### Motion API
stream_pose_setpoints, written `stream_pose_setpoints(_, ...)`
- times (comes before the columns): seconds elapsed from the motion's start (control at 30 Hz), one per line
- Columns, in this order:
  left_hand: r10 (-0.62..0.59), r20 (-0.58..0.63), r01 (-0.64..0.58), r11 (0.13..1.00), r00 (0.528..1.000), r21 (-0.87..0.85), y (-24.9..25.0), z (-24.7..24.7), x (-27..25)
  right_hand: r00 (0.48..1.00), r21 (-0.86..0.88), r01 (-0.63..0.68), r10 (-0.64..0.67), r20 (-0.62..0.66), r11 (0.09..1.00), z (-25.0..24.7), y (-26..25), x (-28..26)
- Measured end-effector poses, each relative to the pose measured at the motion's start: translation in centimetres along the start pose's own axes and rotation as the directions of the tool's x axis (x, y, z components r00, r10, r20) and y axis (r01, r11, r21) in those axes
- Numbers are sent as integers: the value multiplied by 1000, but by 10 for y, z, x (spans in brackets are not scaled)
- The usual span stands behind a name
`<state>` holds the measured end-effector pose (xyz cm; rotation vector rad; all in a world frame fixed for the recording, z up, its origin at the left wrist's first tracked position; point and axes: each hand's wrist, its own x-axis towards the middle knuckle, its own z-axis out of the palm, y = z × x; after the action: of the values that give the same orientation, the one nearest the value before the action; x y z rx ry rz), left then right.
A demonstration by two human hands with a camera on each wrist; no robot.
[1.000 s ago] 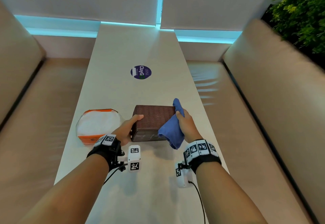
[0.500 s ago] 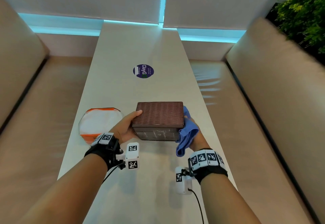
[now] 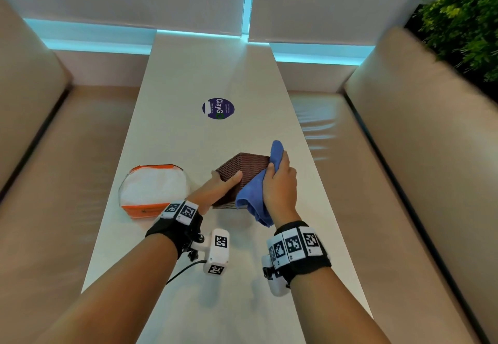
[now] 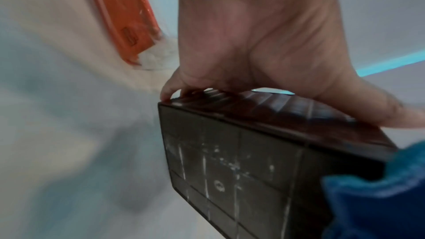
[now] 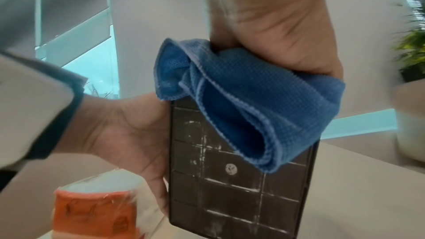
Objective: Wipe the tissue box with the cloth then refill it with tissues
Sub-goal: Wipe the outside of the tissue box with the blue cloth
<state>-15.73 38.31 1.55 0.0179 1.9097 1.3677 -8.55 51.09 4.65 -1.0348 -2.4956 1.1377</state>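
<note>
The brown woven tissue box (image 3: 242, 167) is tipped up over the white table (image 3: 188, 141), its dark gridded base (image 4: 230, 170) turned toward me. My left hand (image 3: 226, 179) grips the box from its left side, thumb on one face and fingers round the other. My right hand (image 3: 277, 171) clutches the bunched blue cloth (image 3: 253, 195) and presses it against the box's right side. In the right wrist view the cloth (image 5: 253, 106) hangs over the upper part of the scuffed base (image 5: 230, 188). The orange and white tissue pack (image 3: 153, 192) lies left of the box.
A round purple sticker (image 3: 218, 108) lies farther up the long narrow table. Beige padded benches (image 3: 404, 181) run along both sides. A green plant (image 3: 463, 20) stands at the far right. Closed blinds cover the window behind.
The box has been turned and tipped from level, one corner now pointing toward me. My right hand rose with the cloth from under the box's right end onto its right side.
</note>
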Motion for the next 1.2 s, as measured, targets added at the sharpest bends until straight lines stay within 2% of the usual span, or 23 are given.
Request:
stream_pose_setpoints(0.07,-18,51,22,997,999,-80,-3,-2,3,999,-71,38,-38,-5,997,2,-6,-2)
stream_pose_setpoints(0.13,-7,32,12,988,999,-154,-4,-3,3,996,-168,89,-84,36,982,6,-10,-3)
stream_pose_setpoints(0.2,-7,16,10,983,1000,-183,-6,-4,4,976,-260,209,-186,110,943,9,-12,-7)
stream_pose_setpoints(0.27,0,19,3,984,1000,-179,-5,-4,3,938,-256,332,-291,186,908,10,-9,-7)
stream_pose_setpoints(0.33,-3,27,7,986,1000,-165,-3,-6,1,919,-219,374,-330,215,901,9,-8,-3)
stream_pose_setpoints(0.4,-13,34,17,990,999,-140,-1,-8,-2,936,-190,337,-306,171,922,8,-7,0)
stream_pose_setpoints(0.5,-12,36,16,993,999,-120,1,-8,-4,989,0,105,-105,105,994,3,-4,8)
stream_pose_setpoints(0.57,-21,14,22,994,1000,-103,2,-5,-5,988,141,-69,48,144,988,-6,1,15)
stream_pose_setpoints(0.67,-14,-25,12,996,1000,-91,4,0,-3,983,156,-157,139,123,975,-10,1,19)
stream_pose_setpoints(0.73,6,-44,-10,996,999,-84,5,3,-4,989,56,-139,135,61,989,-4,-1,14)
stream_pose_setpoints(0.77,15,-50,-19,996,999,-92,5,3,-4,995,14,-90,89,39,996,0,-1,10)
stream_pose_setpoints(0.83,9,-41,-14,994,999,-105,5,3,-5,998,-36,68,-67,20,997,5,0,-1)
stream_pose_setpoints(0.9,1,-17,-2,995,1000,-99,3,4,-4,971,-91,238,-234,48,967,7,6,-9)
stream_pose_setpoints(0.97,3,-5,-3,996,1000,-92,2,4,-2,948,-103,316,-311,62,943,7,10,-13)
stream_pose_setpoints(1.07,14,-6,-15,996,1000,-91,2,3,-1,965,-48,261,-261,12,964,6,9,-8)
stream_pose_setpoints(1.2,11,-3,-11,995,1000,-102,-1,1,-1,997,154,5,-17,77,988,0,10,8)
